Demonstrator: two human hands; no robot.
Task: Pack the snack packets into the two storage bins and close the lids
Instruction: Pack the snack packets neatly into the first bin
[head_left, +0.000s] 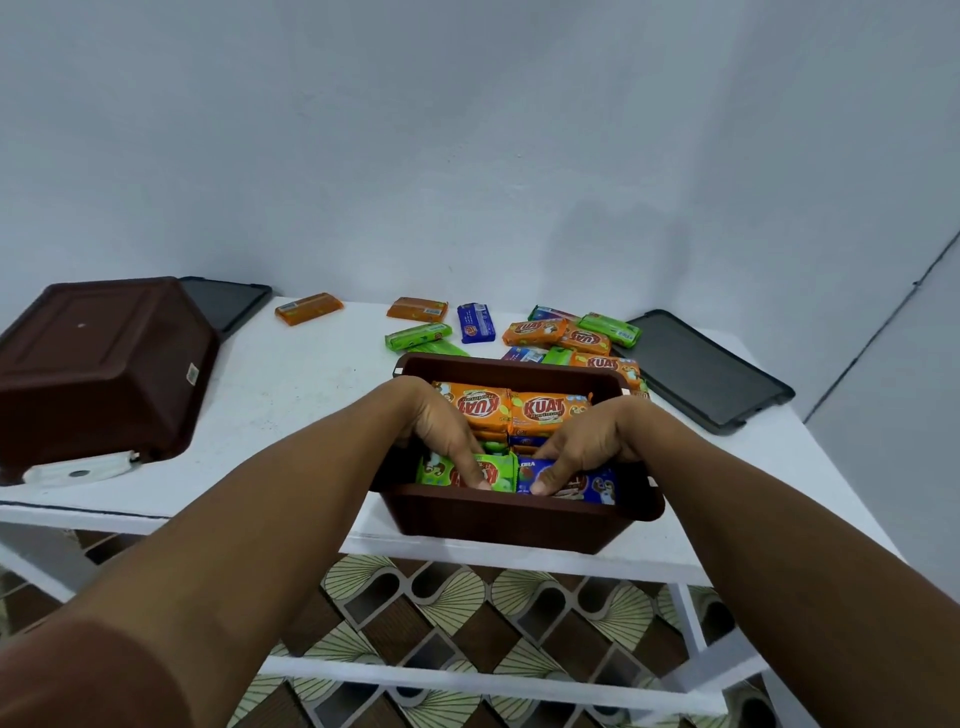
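Observation:
A brown storage bin (511, 522) stands at the table's front edge, holding orange, green and blue snack packets. My left hand (441, 428) reaches into it and its fingers press down on a green packet (439, 473) at the front. Beside it, my right hand (589, 447) presses its fingers on a blue packet (589, 486). Two orange packets (511, 408) lie at the bin's back. Several loose packets (550, 332) lie on the table behind the bin. A second brown bin (98, 364) lies upside down at the left. Two dark lids lie flat, one at back left (228, 301), one at right (701, 369).
The white table (291, 379) stands against a pale wall. An orange packet (309, 308) lies alone near the back. A white latch (78, 470) sticks out from the upturned bin's rim. Patterned floor tiles show below the table's frame.

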